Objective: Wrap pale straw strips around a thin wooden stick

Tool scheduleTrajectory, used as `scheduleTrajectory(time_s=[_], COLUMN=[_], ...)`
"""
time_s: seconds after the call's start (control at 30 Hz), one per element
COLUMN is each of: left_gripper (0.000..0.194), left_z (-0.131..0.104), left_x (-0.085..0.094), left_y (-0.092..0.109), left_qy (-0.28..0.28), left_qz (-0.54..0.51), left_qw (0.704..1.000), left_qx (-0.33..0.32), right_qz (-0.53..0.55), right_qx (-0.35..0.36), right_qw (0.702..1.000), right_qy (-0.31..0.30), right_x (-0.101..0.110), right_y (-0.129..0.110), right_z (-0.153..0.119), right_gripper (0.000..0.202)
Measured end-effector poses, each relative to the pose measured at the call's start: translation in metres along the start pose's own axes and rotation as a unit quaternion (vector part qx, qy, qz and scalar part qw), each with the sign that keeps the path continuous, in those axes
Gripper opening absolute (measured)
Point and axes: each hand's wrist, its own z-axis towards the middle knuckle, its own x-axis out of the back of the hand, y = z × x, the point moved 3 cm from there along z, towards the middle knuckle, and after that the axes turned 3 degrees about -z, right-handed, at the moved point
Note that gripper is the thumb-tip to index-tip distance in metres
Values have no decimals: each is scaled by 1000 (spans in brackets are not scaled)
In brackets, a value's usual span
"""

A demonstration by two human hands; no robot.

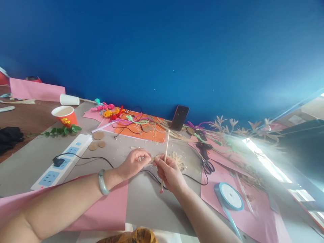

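Thumb and fingers of my right hand (172,173) close around a thin wooden stick (167,143), held nearly upright with a small pinkish tip at its lower end. Just to the left, my left hand (134,163) is pinched on a small pale strip (153,159), which spans the short gap to my right fingertips. The strip's exact form is too small to make out. Behind my right hand lies a heap of similar pale curled strips (181,162). A jade-coloured bangle (102,182) circles my left wrist.
A white power strip (68,158) with a black plug, a red paper cup (66,116) and wooden discs (98,135) lie left. A phone (180,118) leans against the blue wall. Right are a glue gun (204,148), scissors (208,166) and a ribbon roll (231,196). Black cable crosses the table.
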Motion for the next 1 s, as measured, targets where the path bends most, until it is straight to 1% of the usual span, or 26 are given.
scheduleTrajectory(time_s=[0.13,0.33,0.5,0.63,0.7,0.83,1.0], left_gripper=[28,27,30,38,35,18,19], left_z=[0,-1,-1,-1,-1,-3,-3], left_x=[0,0,0,1,2,3,2], left_y=[-2,-2,-1,-1,0,1,-2], left_qy=[-3,1,6,12,6,11,25], left_qz=[-18,-25,-17,-8,0,3,-6], left_qw=[1000,1000,1000,1000,1000,1000,999], left_qx=[11,4,-1,-14,-15,-15,-21], right_qz=[17,35,30,29,31,35,46], right_qx=[-9,-13,-8,-8,-8,-5,0], right_qw=[1000,999,999,1000,999,999,999], right_qy=[-18,-20,-11,0,4,10,3], right_x=[0,1,3,4,3,3,4], right_y=[-1,0,1,2,1,0,2], right_z=[-1,0,1,2,1,0,0], right_gripper=[29,29,31,31,31,31,29])
